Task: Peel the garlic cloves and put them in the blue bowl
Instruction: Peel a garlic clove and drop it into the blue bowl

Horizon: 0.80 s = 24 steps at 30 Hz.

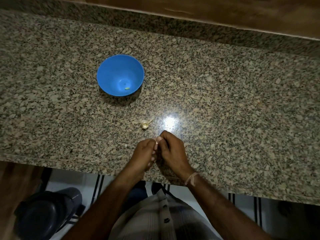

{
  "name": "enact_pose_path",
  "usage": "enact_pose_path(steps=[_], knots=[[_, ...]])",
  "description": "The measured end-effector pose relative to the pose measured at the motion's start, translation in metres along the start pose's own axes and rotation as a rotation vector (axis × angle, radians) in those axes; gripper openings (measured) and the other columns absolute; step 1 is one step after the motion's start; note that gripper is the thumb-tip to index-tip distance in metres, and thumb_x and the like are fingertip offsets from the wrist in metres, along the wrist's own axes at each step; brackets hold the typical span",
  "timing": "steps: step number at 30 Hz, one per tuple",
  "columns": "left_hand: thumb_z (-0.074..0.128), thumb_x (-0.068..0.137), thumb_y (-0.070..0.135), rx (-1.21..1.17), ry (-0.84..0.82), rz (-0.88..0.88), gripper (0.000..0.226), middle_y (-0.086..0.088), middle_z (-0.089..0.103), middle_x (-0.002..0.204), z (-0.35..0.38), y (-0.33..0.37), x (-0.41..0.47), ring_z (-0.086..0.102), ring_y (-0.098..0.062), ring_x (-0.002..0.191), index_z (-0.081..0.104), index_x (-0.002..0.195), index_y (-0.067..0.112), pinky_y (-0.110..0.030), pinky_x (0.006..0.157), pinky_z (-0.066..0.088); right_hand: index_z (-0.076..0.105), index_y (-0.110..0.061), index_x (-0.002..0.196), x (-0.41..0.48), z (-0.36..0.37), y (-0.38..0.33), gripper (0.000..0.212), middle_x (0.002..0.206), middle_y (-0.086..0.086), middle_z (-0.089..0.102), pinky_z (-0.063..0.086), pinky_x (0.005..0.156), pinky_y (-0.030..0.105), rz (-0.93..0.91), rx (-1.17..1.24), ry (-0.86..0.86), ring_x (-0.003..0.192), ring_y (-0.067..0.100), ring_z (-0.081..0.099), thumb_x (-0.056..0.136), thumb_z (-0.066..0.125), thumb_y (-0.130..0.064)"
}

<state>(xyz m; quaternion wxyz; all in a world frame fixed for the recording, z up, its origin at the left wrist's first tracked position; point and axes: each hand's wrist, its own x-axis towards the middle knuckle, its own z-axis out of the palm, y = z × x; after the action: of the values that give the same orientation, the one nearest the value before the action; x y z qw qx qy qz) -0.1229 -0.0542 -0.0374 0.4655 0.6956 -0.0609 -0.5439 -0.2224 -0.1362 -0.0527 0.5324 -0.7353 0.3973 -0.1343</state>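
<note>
Head view, garlic clove [155, 139], mostly hidden, pinched between curled fingers of left hand [144, 153] and right hand [171, 149], held well nearer than blue bowl [110, 70], peeled clove [127, 88] laid inside it, garlic bulb remnant [144, 124] set on granite counter [225, 101] between bowl and hands

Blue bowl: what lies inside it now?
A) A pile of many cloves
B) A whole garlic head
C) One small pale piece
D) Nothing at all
C: a single small pale piece lies on the bottom of the bowl, and nothing else shows inside it.
</note>
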Motion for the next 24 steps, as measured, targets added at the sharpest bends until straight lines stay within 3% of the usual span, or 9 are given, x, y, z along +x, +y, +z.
enact_pose_path(steps=[2, 5, 6, 11, 15, 18, 21, 24], knots=[[0.043, 0.11, 0.028, -0.068, -0.028, -0.083, 0.038, 0.006, 0.039, 0.056, -0.001, 0.005, 0.0, 0.033, -0.008, 0.044, 0.048, 0.074, 0.018, -0.023, 0.041, 0.023, 0.058, -0.012, 0.08, 0.001, -0.001, 0.0, 0.026, 0.074, -0.001, 0.061, 0.038, 0.062, 0.019, -0.05, -0.012, 0.008, 0.067, 0.006, 0.053, 0.106, 0.057, -0.013], [0.047, 0.111, 0.032, 0.363, 0.13, 0.284, 0.04, 0.008, 0.049, 0.059, -0.01, -0.007, 0.006, 0.043, -0.01, 0.052, 0.056, 0.075, 0.017, -0.03, 0.052, 0.033, 0.065, -0.012, 0.082, 0.007, -0.005, 0.005, 0.026, 0.075, -0.001, 0.067, 0.044, 0.065, 0.024, 0.091, 0.066, -0.07, 0.067, 0.005, 0.055, 0.106, 0.059, -0.019], [0.049, 0.11, 0.033, 0.422, 0.178, 0.322, 0.039, 0.008, 0.053, 0.061, -0.014, -0.011, 0.009, 0.047, -0.01, 0.055, 0.059, 0.076, 0.017, -0.03, 0.056, 0.036, 0.068, -0.013, 0.083, 0.009, -0.006, 0.009, 0.025, 0.076, -0.001, 0.07, 0.047, 0.067, 0.028, 0.114, 0.064, -0.058, 0.069, 0.006, 0.058, 0.105, 0.061, -0.02], [0.054, 0.107, 0.035, 0.373, 0.284, 0.279, 0.035, 0.011, 0.067, 0.066, -0.017, -0.014, 0.014, 0.061, 0.004, 0.06, 0.071, 0.079, 0.023, -0.024, 0.058, 0.042, 0.079, -0.02, 0.107, 0.01, -0.003, 0.012, 0.019, 0.101, -0.007, 0.077, 0.051, 0.087, 0.032, -0.061, -0.14, 0.056, 0.097, 0.013, 0.065, 0.1, 0.065, -0.01], [0.053, 0.109, 0.033, 0.458, 0.266, 0.386, 0.036, 0.005, 0.067, 0.067, -0.015, -0.015, 0.015, 0.062, -0.007, 0.062, 0.069, 0.078, 0.022, -0.032, 0.058, 0.046, 0.077, -0.007, 0.096, 0.009, -0.004, 0.001, 0.004, 0.084, 0.006, 0.078, 0.063, 0.081, 0.038, 0.102, 0.28, -0.04, 0.082, 0.018, 0.076, 0.096, 0.074, -0.01], [0.048, 0.107, 0.033, 0.494, 0.25, 0.475, 0.034, 0.004, 0.066, 0.07, -0.011, -0.016, 0.011, 0.064, -0.015, 0.067, 0.065, 0.08, 0.022, -0.039, 0.06, 0.05, 0.072, 0.007, 0.092, 0.011, -0.008, 0.001, 0.011, 0.087, 0.029, 0.074, 0.063, 0.082, 0.044, 0.237, 0.542, -0.094, 0.08, 0.033, 0.073, 0.098, 0.07, -0.003], [0.048, 0.105, 0.034, 0.553, 0.249, 0.506, 0.031, 0.003, 0.066, 0.071, -0.01, -0.014, 0.009, 0.063, -0.019, 0.067, 0.064, 0.081, 0.022, -0.041, 0.059, 0.049, 0.074, 0.004, 0.093, 0.012, -0.012, 0.006, 0.009, 0.09, 0.029, 0.074, 0.062, 0.089, 0.052, 0.253, 0.557, -0.114, 0.085, 0.038, 0.074, 0.098, 0.07, -0.003], [0.052, 0.109, 0.03, 0.389, 0.145, 0.349, 0.035, 0.006, 0.066, 0.068, -0.011, -0.011, 0.01, 0.059, -0.015, 0.061, 0.066, 0.079, 0.019, -0.031, 0.055, 0.044, 0.075, -0.004, 0.094, 0.01, -0.014, 0.006, 0.006, 0.089, 0.017, 0.076, 0.061, 0.09, 0.055, 0.145, 0.445, -0.084, 0.09, 0.039, 0.074, 0.098, 0.071, -0.008]])
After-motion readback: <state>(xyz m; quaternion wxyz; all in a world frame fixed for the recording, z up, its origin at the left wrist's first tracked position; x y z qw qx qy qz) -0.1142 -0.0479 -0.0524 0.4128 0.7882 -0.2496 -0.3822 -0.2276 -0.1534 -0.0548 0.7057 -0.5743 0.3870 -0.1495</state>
